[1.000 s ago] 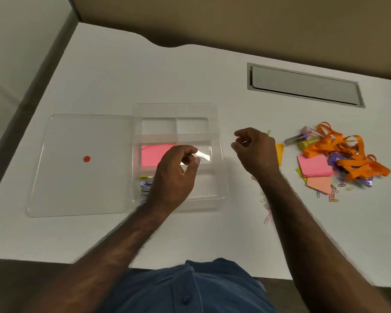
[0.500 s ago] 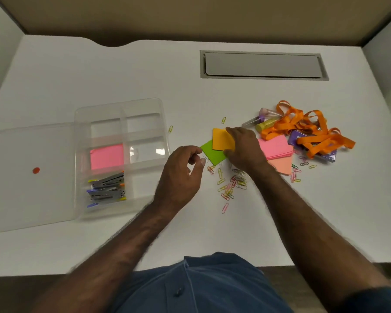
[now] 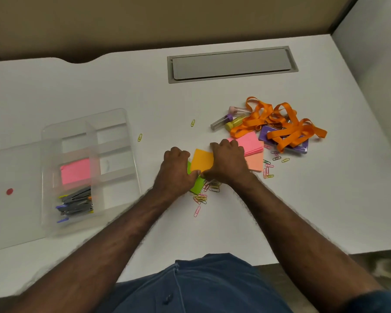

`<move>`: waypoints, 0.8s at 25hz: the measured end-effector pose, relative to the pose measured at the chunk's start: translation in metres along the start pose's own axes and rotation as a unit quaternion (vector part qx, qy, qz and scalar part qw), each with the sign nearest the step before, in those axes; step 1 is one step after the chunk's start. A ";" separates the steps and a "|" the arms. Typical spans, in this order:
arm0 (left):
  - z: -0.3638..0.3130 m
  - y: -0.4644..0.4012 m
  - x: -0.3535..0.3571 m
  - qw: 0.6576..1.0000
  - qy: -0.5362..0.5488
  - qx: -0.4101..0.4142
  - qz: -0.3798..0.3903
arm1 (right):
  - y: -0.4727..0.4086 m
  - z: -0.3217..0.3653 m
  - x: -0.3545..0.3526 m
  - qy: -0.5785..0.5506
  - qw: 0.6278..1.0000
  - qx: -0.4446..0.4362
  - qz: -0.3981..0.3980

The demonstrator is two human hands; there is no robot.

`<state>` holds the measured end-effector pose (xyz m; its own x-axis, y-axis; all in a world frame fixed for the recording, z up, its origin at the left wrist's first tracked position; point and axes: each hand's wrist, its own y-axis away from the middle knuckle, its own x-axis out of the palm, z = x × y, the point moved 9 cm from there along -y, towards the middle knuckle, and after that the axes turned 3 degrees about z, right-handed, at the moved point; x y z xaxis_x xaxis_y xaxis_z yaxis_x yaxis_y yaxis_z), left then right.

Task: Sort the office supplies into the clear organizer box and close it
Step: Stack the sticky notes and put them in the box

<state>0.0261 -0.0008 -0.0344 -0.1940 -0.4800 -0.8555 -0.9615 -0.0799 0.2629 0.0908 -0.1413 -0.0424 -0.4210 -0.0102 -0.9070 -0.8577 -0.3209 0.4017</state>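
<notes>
The clear organizer box (image 3: 122, 115) lies open on the left of the white desk, its lid (image 3: 14, 211) flat beside it. One compartment holds pink sticky notes (image 3: 75, 171); another holds grey clips (image 3: 76, 203). At mid-desk my left hand (image 3: 177, 171) and my right hand (image 3: 228, 164) press in from either side on an orange sticky pad (image 3: 202, 161). It lies partly over a green sticky pad (image 3: 196, 186). Their thumbs meet at its near corner. Coloured paper clips (image 3: 201, 197) lie scattered just below.
Right of my hands are a pink pad (image 3: 252, 142), a peach pad (image 3: 255, 162), tangled orange lanyards (image 3: 280, 125), purple cards (image 3: 301, 145) and small tubes (image 3: 226, 120). Single clips (image 3: 140, 137) lie near the box. A grey hatch (image 3: 230, 64) sits at the back.
My left hand left the box and came right to the pads, joining my right hand, which slid onto the orange pad. My view swung to the right.
</notes>
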 end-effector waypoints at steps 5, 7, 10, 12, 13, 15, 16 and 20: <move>-0.003 -0.015 0.018 0.996 -0.075 -0.012 0.051 | 0.005 -0.018 0.010 -0.061 0.998 0.032 0.014; -0.001 -0.018 0.021 0.995 -0.076 -0.018 0.063 | 0.006 -0.020 0.014 -0.073 0.996 0.039 0.018; 0.007 -0.019 0.029 0.994 -0.038 -0.044 0.090 | 0.007 -0.024 0.014 -0.038 0.998 0.052 0.006; 0.007 -0.018 0.030 0.993 -0.028 -0.052 0.099 | 0.007 -0.026 0.013 -0.031 0.998 0.063 -0.005; 0.007 -0.019 0.029 0.993 -0.030 -0.053 0.100 | 0.005 -0.026 0.012 -0.033 0.997 0.064 -0.006; 0.001 -0.017 0.025 0.994 -0.031 -0.047 0.089 | 0.008 -0.028 0.011 -0.056 0.996 0.064 -0.008; -0.005 -0.013 0.020 0.995 -0.035 -0.038 0.081 | 0.013 -0.031 0.009 -0.082 0.994 0.065 -0.016; -0.006 -0.014 0.020 0.996 -0.009 -0.032 0.081 | 0.016 -0.041 0.014 -0.155 0.985 0.070 -0.011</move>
<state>0.0368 -0.0142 -0.0526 -0.3501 -0.4762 -0.8066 -0.9028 -0.0579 0.4261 0.0831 -0.1850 -0.0539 -0.4530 0.2915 -0.8425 -0.8908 -0.1844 0.4152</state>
